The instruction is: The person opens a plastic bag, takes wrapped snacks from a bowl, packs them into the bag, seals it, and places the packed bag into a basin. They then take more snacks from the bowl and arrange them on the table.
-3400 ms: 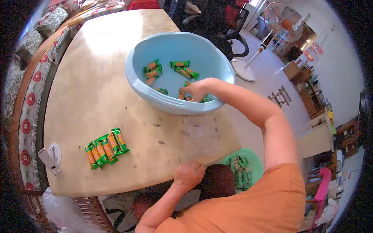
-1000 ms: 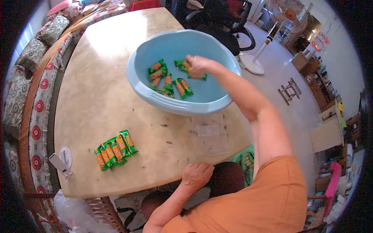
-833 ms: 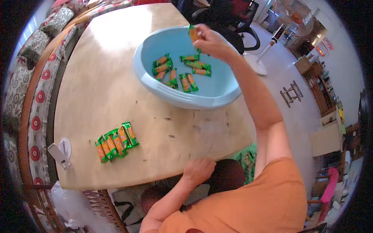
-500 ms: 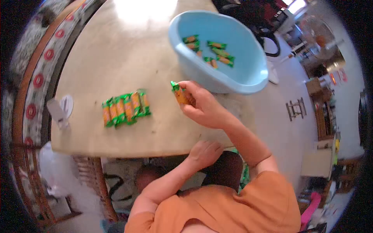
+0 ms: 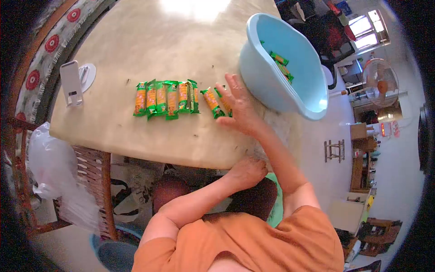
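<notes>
My right hand (image 5: pixel 240 106) is over the table with its fingers spread, just beside two green and orange packets (image 5: pixel 212 103), one of them partly hidden by the fingers. To their left, several similar packets (image 5: pixel 172 99) lie side by side in a row. More packets (image 5: pixel 282 68) lie inside the light blue basin (image 5: pixel 258 68), which stands right of the row. My left hand (image 5: pixel 250 172) rests at the table's front edge, its fingers curled; whether anything is inside them is hidden.
A white phone stand (image 5: pixel 71 84) is on the table (image 5: pixel 113 131) at the left. A plastic bag (image 5: pixel 52 158) hangs by a wooden chair (image 5: pixel 95 181). Below is a blue tub (image 5: pixel 115 256); a fan (image 5: pixel 380 84) stands at the right.
The packet held in my right hand now lies on the table near another, and the fingers have spread. The view has shifted, so the basin appears further right. My left hand remains at the edge.
</notes>
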